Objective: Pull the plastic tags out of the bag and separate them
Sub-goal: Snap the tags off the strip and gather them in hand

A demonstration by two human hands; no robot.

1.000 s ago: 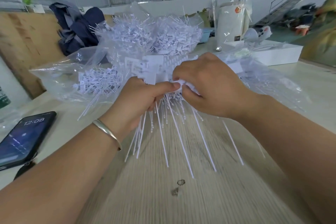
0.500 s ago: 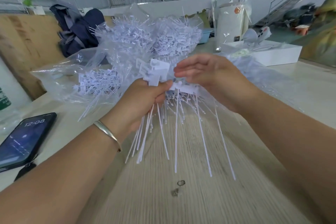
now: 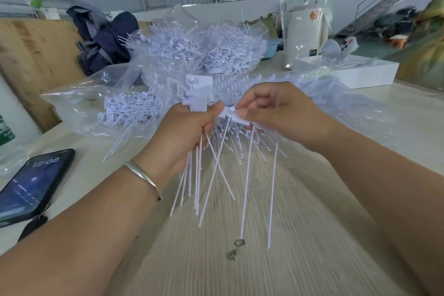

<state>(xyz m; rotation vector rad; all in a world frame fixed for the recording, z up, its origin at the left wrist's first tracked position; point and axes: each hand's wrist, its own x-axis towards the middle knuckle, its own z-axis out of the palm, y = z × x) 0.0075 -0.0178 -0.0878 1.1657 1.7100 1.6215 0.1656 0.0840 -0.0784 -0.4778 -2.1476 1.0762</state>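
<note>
Right hand [image 3: 276,113] pinches head of one tag strip [image 3: 236,116]; left hand [image 3: 185,134] grips bunch of plastic tags [image 3: 198,94] by heads, stems hanging above worktop [image 3: 240,271]. Bag [image 3: 134,103] just behind bunch. Tags look light, thin, springy, tangle-prone: hold stiff heads, not stems

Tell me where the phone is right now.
In the head view the phone lies screen-up on the table at the far left, just outside the left forearm, below the clear bag of tags.
</note>
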